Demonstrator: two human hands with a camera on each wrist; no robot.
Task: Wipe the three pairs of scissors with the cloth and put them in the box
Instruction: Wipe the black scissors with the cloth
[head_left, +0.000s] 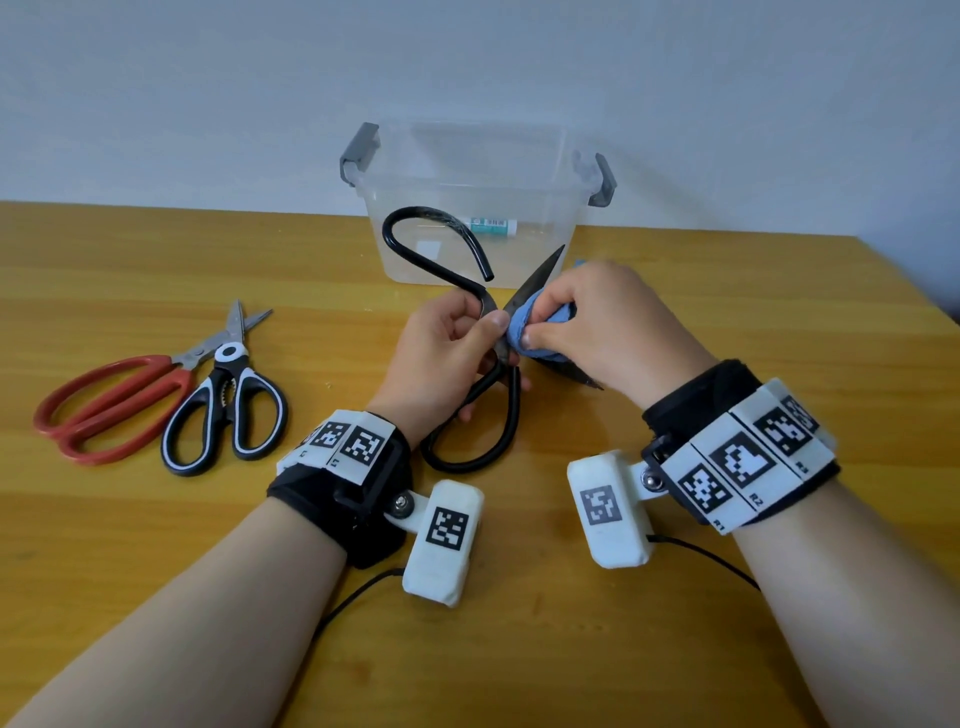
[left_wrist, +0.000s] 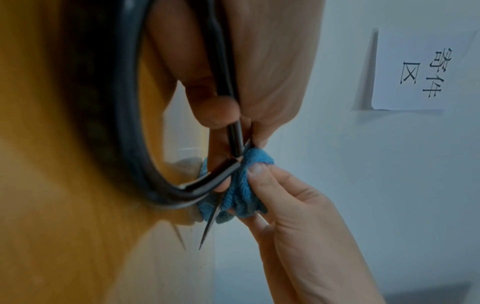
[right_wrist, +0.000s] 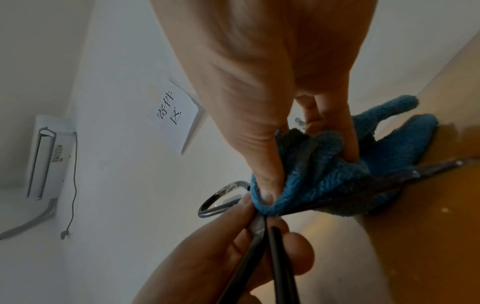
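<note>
The black iron scissors (head_left: 488, 332) are gripped at the pivot by the left hand (head_left: 441, 343), fingers curled round the handles. The blue cloth (head_left: 524, 332) is pinched around one blade by the right hand (head_left: 597, 322). The blades are spread: one points toward the clear plastic box (head_left: 478, 208), the other away from it. Three pairs are counted; the red-handled scissors (head_left: 119, 400) and the black-and-white kitchen scissors (head_left: 228, 395) lie left of the box, tips toward the wall.
</note>
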